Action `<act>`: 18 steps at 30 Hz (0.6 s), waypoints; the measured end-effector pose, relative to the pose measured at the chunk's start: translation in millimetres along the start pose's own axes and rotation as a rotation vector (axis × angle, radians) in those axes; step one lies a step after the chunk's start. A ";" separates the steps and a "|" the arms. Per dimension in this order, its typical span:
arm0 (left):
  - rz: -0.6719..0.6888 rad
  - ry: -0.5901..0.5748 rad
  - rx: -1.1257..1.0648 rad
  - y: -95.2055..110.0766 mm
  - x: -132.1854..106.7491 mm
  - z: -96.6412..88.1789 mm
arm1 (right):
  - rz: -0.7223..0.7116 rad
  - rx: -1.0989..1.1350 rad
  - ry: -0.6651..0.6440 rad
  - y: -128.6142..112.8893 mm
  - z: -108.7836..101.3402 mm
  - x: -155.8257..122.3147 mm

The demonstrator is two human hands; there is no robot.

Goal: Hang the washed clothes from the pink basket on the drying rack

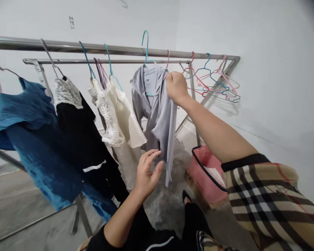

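A light grey garment with long sleeves hangs on a turquoise hanger; the hanger's hook rises above the front rail. My right hand is closed on the garment's shoulder, on the right side. Whether it also grips the hanger under the cloth is hidden. My left hand is lower, in front of the hanging part of the garment. Its fingers are apart and hold nothing.
A metal clothes rack spans the view. To the left hang a blue garment, a black one and cream lace clothes. Several bare hangers hang right. A pink basket stands below, cloth inside.
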State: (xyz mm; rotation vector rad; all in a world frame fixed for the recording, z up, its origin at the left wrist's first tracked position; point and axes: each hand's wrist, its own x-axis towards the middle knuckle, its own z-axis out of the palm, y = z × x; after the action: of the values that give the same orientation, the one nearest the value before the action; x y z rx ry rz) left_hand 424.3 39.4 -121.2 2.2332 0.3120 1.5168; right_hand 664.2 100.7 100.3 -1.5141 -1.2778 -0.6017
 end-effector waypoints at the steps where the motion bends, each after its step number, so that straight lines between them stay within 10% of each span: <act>1: 0.002 0.002 0.001 -2.9 -0.7 -2.0 | 0.020 -0.009 -0.020 -3.2 7.5 -0.3; 12: -0.018 -0.114 -0.124 -19.3 -8.2 18.3 | 0.008 0.175 -0.255 -14.0 17.0 -72.8; 18: -0.081 -0.261 -0.155 -32.6 -17.6 57.3 | 0.128 0.312 -0.326 46.1 -17.7 -211.6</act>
State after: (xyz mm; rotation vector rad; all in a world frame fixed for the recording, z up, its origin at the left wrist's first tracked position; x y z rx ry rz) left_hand 472.2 48.7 -168.9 2.2327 0.1949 1.1499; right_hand 644.7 1.3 -91.9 -1.4529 -1.4294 -0.0649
